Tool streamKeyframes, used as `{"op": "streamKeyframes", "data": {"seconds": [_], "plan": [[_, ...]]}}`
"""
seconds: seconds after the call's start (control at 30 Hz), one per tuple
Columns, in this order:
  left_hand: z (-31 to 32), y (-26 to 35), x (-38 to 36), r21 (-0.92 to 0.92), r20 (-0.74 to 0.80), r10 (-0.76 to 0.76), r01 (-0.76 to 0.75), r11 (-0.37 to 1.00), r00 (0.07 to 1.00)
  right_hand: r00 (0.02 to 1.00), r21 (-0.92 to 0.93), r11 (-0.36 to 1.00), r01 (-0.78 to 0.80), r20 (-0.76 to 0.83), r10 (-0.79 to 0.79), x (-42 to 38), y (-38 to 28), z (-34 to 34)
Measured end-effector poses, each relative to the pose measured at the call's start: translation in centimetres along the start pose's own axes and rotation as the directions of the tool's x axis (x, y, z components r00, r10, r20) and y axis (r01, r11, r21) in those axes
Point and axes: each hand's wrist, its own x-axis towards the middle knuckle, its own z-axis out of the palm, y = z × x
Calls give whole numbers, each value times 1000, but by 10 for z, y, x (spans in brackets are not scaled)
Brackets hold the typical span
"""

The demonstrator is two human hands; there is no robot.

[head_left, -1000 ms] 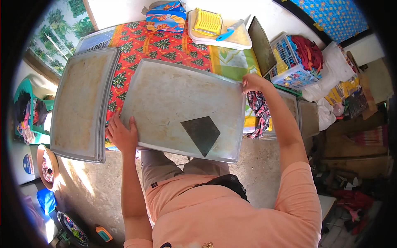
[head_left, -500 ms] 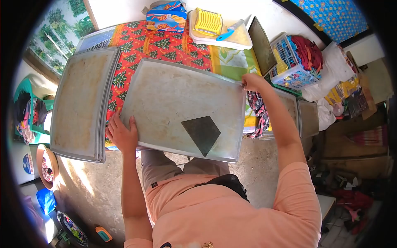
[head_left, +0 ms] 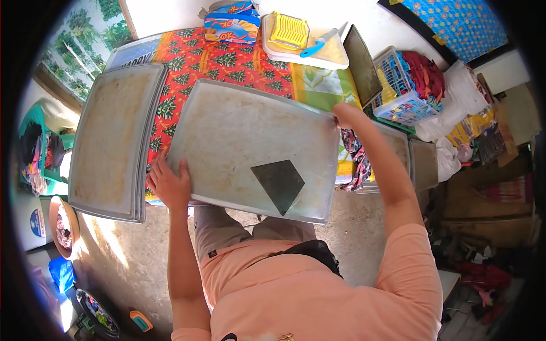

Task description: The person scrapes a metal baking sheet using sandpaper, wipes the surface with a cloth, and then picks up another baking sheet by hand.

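Observation:
A large metal baking tray [head_left: 227, 136] lies at a slant over the near edge of the table, its front part in front of my body. My left hand [head_left: 170, 184] is at its left rim, thumb over the inside and fingers along the outside. At the upper right corner, my right hand [head_left: 348, 115] is closed on the rim. A dark, kite-shaped flat piece [head_left: 278, 184] lies on the tray near its front right. Left of my left hand is a stack of similar trays [head_left: 111, 136].
A tablecloth with red tree prints [head_left: 227, 62] covers the table. At the back are a blue-orange box [head_left: 230, 28], a yellow slatted piece [head_left: 289, 29], and a blue-handled knife [head_left: 313, 48] on a lidded tub [head_left: 330, 57]. A clothes basket [head_left: 398, 85] stands to the right.
The view has shifted very slightly. Both hands keep their places on the tray, and the dark piece lies in the same spot on it.

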Motion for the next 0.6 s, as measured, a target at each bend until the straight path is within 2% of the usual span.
{"op": "streamKeyframes", "data": {"seconds": [0.1, 0.2, 0.3, 0.5, 0.6], "plan": [[2, -1, -1, -2, -1, 1, -1, 1000, 1000, 999, 63, 997, 51, -23, -50, -5, 2, -6], [2, -2, -1, 4, -5, 6, -6, 1000, 1000, 999, 103, 994, 35, 23, -37, 0, 7, -4], [2, -2, -1, 4, -5, 6, -6, 1000, 1000, 1000, 69, 998, 10, -25, -9, -4, 3, 3], [2, -1, -1, -15, 2, 0, 0, 1000, 1000, 1000, 170, 985, 13, 21, -17, -4, 7, -4], [2, -3, -2, -12, -3, 0, 0, 1000, 1000, 1000, 51, 998, -25, 3, 24, 0, 2, 4]]}}
